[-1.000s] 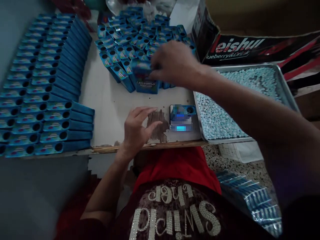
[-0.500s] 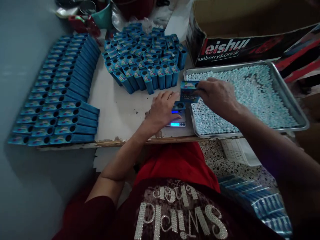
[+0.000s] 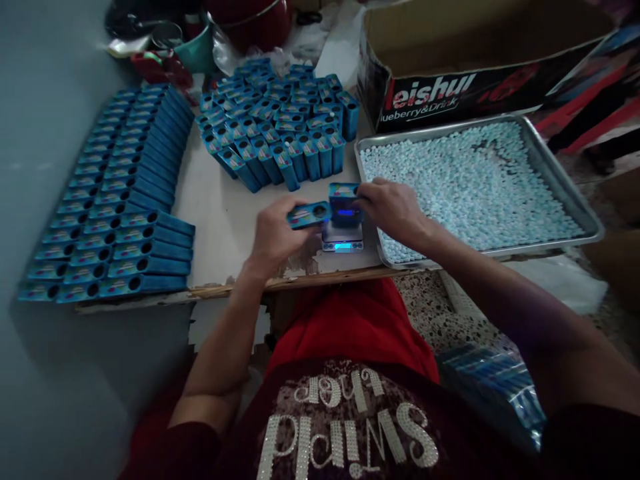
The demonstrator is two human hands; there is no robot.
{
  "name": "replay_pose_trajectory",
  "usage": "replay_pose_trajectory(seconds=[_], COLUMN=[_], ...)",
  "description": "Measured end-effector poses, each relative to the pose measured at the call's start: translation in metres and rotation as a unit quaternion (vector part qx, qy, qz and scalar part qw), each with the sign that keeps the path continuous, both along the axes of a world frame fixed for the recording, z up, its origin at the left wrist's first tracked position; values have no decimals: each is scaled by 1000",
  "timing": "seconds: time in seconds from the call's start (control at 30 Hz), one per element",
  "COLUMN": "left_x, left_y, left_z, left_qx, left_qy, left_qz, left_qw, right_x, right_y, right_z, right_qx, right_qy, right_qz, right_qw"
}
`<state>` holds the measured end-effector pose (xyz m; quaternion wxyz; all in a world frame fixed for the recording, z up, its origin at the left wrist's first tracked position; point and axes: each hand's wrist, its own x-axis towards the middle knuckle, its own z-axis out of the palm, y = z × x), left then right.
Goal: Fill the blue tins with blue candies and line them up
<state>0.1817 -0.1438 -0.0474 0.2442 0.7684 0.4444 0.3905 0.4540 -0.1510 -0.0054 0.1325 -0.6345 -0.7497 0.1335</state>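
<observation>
My left hand point(image 3: 277, 233) is closed around a small blue box point(image 3: 306, 215) with a round hole in its top, just left of the scale. Between thumb and fingers, my right hand point(image 3: 393, 205) grips another blue box point(image 3: 345, 203), upright over the small digital scale point(image 3: 343, 241). Whether that box touches the weighing plate I cannot tell. The scale's display glows blue. Right of it lies a metal tray point(image 3: 590, 230) spread with pale blue and white candies point(image 3: 465, 193).
Rows of blue boxes point(image 3: 125, 193) stand at the table's left, and a looser cluster of them point(image 3: 280, 120) at the back middle. Behind the tray is an open cardboard carton point(image 3: 430, 100). The worn table edge point(image 3: 280, 281) runs before me. Wrapped blue packs point(image 3: 495, 380) lie below right.
My left hand has taken a blue box off the scale and moved left with it. My right hand has brought its box left from the tray's edge to over the scale.
</observation>
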Motion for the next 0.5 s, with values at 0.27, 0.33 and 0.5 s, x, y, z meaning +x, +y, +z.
replay_pose_trajectory(seconds=[0.27, 0.33, 0.5], left_x=[-32, -22, 3], left_y=[-40, -48, -59], left_z=[3, -3, -10], left_qx=[-62, -76, -78], left_qy=[-48, -65, -73], left_qz=[73, 51, -3], left_qw=[994, 994, 994], right_x=[54, 76, 87], right_y=[-5, -14, -37], right_z=[-19, -20, -45], right_qx=[28, 18, -94], right_qy=[-19, -50, -151], right_qz=[8, -28, 46], right_qw=[999, 998, 983])
